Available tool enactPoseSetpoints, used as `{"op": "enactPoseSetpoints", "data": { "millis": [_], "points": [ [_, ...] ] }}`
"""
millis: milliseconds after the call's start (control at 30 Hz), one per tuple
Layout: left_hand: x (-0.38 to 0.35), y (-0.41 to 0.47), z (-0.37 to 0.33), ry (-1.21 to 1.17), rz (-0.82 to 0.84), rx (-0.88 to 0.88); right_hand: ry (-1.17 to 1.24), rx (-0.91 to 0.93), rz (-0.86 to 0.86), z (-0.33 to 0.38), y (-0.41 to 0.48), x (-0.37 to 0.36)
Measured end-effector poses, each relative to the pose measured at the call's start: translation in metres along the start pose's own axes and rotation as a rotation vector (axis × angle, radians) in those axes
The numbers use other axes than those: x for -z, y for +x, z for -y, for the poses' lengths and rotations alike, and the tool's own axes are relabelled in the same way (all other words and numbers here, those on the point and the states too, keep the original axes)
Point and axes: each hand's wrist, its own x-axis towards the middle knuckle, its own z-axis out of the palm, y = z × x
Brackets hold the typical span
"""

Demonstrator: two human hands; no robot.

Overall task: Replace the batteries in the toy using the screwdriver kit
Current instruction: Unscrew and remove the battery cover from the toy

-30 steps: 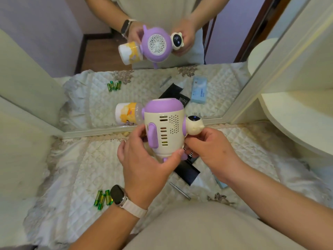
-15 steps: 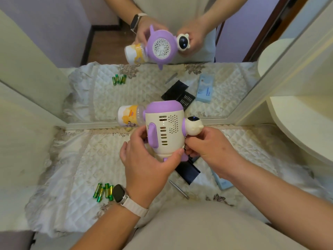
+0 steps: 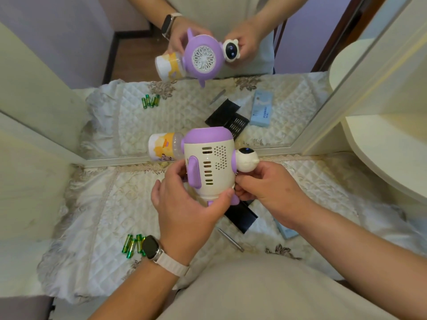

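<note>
Hands grip the toy (image 3: 209, 166) above the bench (image 3: 97, 204): left hand (image 3: 184, 209) curled under its base, right hand (image 3: 265, 188) pinching near the round head, probably turning it to locate the battery cover. Batteries (image 3: 131, 244) lie left, the screwdriver (image 3: 231, 236) and kit (image 3: 241, 214) underneath. A mirror (image 3: 111, 121) bounds the far edge; clear room remains left.

A quilted cloth (image 3: 97, 204) covers the table below a mirror (image 3: 231, 100) (a blue box (image 3: 287, 232) lies there).
</note>
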Motion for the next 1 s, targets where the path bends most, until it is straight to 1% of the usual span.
{"op": "enactPoseSetpoints", "data": {
  "millis": [267,400,500,700,900,1000],
  "points": [
    [0.001,-0.003,-0.005,0.101,-0.004,-0.028,-0.041,-0.018,-0.027,0.000,0.002,0.001],
    [0.001,-0.003,-0.006,0.083,-0.003,-0.008,0.003,-0.030,-0.002,0.001,0.001,0.001],
    [0.001,-0.004,-0.004,0.026,0.008,0.020,0.018,-0.033,0.029,0.002,0.001,0.001],
    [0.000,-0.005,0.000,-0.038,0.032,0.114,0.009,-0.035,0.059,-0.001,0.002,0.002],
    [-0.002,-0.003,0.013,-0.116,0.065,0.237,0.056,-0.055,0.071,-0.013,0.009,0.005],
    [-0.004,-0.001,0.022,-0.220,0.085,0.369,-0.073,-0.083,0.031,-0.039,0.023,0.009]
  ]
}}
